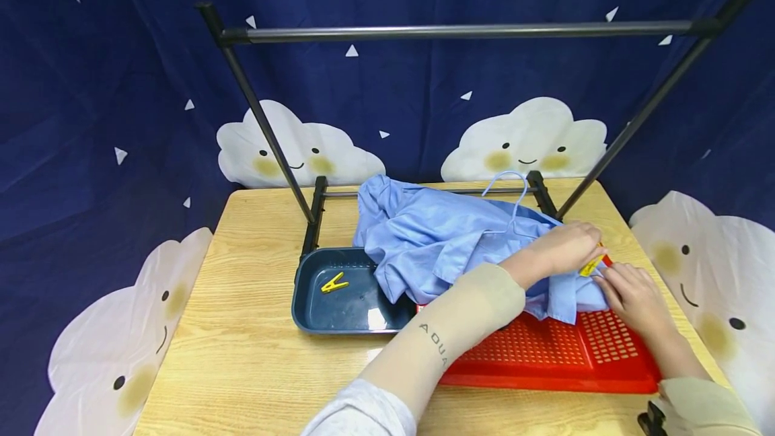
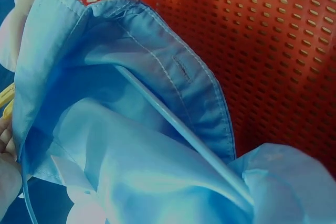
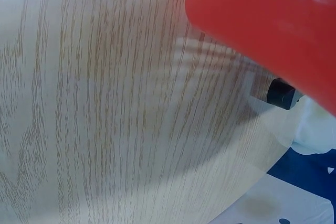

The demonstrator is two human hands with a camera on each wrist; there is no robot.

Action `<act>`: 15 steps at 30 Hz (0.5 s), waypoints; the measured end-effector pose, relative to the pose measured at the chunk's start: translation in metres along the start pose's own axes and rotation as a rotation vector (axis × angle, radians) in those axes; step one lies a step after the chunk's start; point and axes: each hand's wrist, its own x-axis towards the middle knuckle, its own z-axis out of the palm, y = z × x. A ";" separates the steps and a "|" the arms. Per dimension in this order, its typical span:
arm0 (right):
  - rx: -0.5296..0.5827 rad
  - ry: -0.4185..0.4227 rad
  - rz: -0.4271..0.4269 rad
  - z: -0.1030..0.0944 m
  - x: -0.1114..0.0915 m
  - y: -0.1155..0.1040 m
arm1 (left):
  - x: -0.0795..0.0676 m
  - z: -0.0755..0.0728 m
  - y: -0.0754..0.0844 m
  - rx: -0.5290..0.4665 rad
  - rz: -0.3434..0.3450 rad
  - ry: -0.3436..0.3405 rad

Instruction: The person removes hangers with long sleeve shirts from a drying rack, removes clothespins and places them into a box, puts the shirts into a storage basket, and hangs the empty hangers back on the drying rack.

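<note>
A light blue shirt [image 1: 424,221] lies heaped across the red basket and the dark tray, a pale blue hanger [image 1: 525,187] lying with it. In the left wrist view the straight bar of the hanger [image 2: 184,129] runs inside the shirt [image 2: 131,145]. My left hand [image 1: 560,247] reaches across to the right and pinches a yellow clothespin [image 1: 591,265] at the shirt's edge. Close beside it, my right hand [image 1: 636,298] holds the cloth at the right end. Its fingertips are partly hidden. The right wrist view shows neither the hand nor the shirt.
A second yellow clothespin [image 1: 334,282] lies in the dark blue tray [image 1: 303,318]. The red basket [image 1: 545,381] sits under the shirt on the wooden table [image 1: 242,328]. Behind stands a black rack with a metal bar [image 1: 460,32].
</note>
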 end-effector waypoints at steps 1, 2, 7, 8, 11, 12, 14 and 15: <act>0.001 0.002 0.000 0.000 0.000 0.000 | 0.000 0.000 0.000 -0.004 -0.004 0.002; 0.000 0.000 -0.001 0.000 0.000 0.000 | 0.000 0.000 0.000 -0.004 -0.005 0.007; -0.005 -0.012 0.004 -0.001 0.000 -0.001 | -0.002 0.001 0.001 -0.016 -0.018 0.041; -0.005 -0.013 0.004 -0.002 0.000 -0.001 | -0.002 0.001 0.001 -0.015 -0.019 0.050; -0.002 -0.005 -0.001 -0.002 0.000 -0.001 | -0.003 0.002 0.002 -0.002 -0.017 0.086; -0.002 -0.003 -0.004 -0.002 -0.001 -0.001 | -0.004 0.002 0.002 0.002 -0.017 0.098; -0.002 -0.007 -0.007 -0.002 -0.001 -0.001 | -0.004 0.002 0.002 0.006 -0.019 0.119; -0.004 -0.014 -0.006 -0.002 -0.001 -0.001 | -0.004 0.002 0.002 0.006 -0.021 0.129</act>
